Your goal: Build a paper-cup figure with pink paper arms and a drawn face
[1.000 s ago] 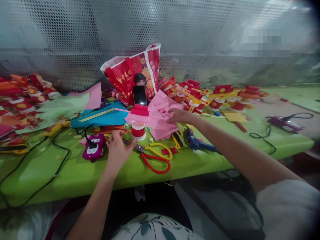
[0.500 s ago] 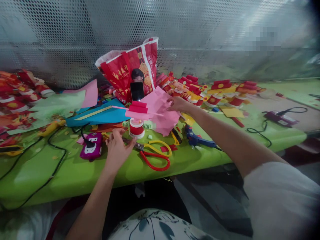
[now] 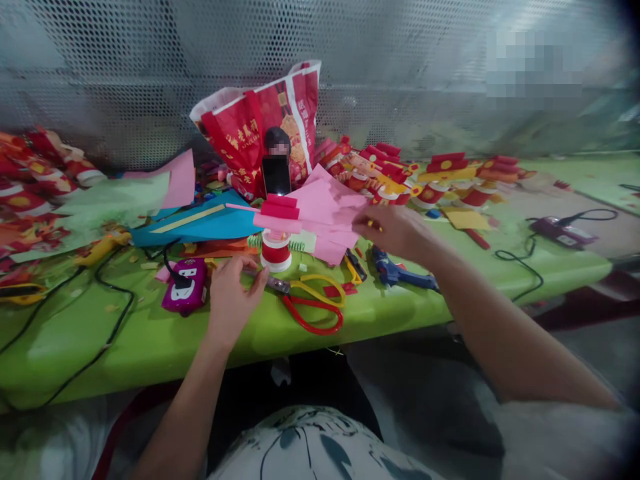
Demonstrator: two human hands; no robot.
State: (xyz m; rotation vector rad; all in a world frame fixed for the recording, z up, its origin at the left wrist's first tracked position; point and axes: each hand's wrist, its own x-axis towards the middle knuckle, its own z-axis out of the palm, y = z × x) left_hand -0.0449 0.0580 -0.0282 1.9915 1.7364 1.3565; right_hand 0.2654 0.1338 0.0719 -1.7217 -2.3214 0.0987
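Observation:
My left hand (image 3: 233, 293) rests on the table, thumb and forefinger apart. The blades of a pair of scissors (image 3: 315, 300) with one yellow and one red handle lie in that gap. Just beyond the thumb stands a small red-and-white paper cup figure (image 3: 276, 252), with red rolls and a pink strip on top and green folded paper arms. My right hand (image 3: 395, 230) is above the table beside a pink paper sheet (image 3: 330, 190), its fingers curled. Small yellow bits show at the fingertips; what they belong to is hard to make out.
A blue glue gun (image 3: 403, 273) and a yellow utility knife (image 3: 356, 267) lie near my right hand. A purple corded box (image 3: 185, 287) sits left. Behind are a red bag (image 3: 235, 133), a phone (image 3: 277, 175), blue paper (image 3: 200, 223) and several paper figures (image 3: 440, 180).
My right hand has moved off the pink sheet, to the right and toward me, and its fingers are now curled. My left hand has barely moved.

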